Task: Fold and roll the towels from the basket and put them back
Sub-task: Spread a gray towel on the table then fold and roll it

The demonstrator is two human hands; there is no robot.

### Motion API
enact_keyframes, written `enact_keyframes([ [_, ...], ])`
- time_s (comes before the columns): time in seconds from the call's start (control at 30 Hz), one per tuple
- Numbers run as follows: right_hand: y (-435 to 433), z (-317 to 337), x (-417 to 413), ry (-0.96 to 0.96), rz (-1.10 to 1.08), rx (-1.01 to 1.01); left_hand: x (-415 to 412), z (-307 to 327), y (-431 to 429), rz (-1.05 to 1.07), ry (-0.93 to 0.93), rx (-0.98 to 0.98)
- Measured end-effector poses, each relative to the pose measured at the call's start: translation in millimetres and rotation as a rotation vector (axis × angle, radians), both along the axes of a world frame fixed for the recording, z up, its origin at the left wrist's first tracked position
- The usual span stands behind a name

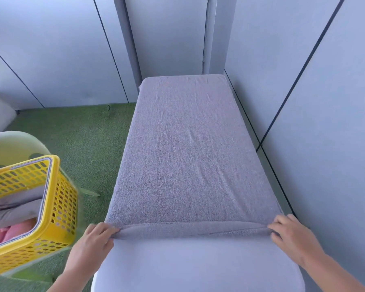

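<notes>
Lengthwise along the narrow padded table lies a grey towel, spread flat with a few light creases. It covers the far part of the top to its end by the wall, and the pale cover of the near part is bare. The towel's near edge is turned up into a narrow fold running across the table from one hand to the other.

The left hand holds the near left corner of that fold; its fingers are curled over the cloth and pinch it at the table's left edge. The right hand holds the near right corner the same way, fingers bent and closed on the cloth at the right edge. Both forearms reach in from the bottom of the view, one on each side of the table.

To the left of the table, near the left hand but apart from it, is a yellow perforated basket, tilted in this view and a little blurred. Inside it are folded grey towels and, below them, pink towels. Behind the basket shows a pale green rounded seat; whether the basket rests on it cannot be told.

Green turf-like floor lies left of the table, and grey wall panels with dark seams close in the far end and the right side.
</notes>
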State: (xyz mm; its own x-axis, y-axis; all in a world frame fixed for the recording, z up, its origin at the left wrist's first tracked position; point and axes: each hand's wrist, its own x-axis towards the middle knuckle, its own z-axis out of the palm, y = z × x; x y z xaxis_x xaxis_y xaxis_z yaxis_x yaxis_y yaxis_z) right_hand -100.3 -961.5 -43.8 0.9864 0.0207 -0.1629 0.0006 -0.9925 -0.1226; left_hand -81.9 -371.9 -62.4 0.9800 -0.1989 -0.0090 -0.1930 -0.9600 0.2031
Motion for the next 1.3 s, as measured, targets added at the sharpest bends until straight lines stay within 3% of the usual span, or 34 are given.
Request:
enact_keyframes([
  [0.2, -5, 15, 12, 0.113, 0.077, -0.042, 8, 11, -1, -0.038, -0.014, 0.066],
  [0.3, 4, 21, 23, 0.162, 0.020, 0.009, 20, 11, -7, 0.084, 0.046, 0.019],
  [0.43, 13, 21, 26, 0.072, -0.102, 0.124, 30, 7, -14, 0.199, 0.045, -0.098],
  [0.63, -2, -8, 16, -0.028, 0.014, 0.057, 23, 1, -1, 0.119, 0.124, -0.009],
  [0.73, 1, -4, 23, -0.055, 0.054, 0.041, 29, -3, 3, 0.081, 0.064, 0.005],
  [0.9, -1, 8, 33, 0.070, 0.093, -0.056, 32, 1, 13, 0.002, 0.015, 0.083],
  [1.03, 0, 17, 32, 0.107, 0.025, 0.015, 32, 7, 9, 0.008, -0.030, 0.101],
  [1.2, 8, 11, 36, 0.059, -0.103, 0.157, 44, 11, -5, 0.155, 0.021, -0.054],
  [1.3, 10, 7, 34, -0.014, -0.050, 0.203, 43, 7, -10, 0.201, 0.068, -0.117],
])
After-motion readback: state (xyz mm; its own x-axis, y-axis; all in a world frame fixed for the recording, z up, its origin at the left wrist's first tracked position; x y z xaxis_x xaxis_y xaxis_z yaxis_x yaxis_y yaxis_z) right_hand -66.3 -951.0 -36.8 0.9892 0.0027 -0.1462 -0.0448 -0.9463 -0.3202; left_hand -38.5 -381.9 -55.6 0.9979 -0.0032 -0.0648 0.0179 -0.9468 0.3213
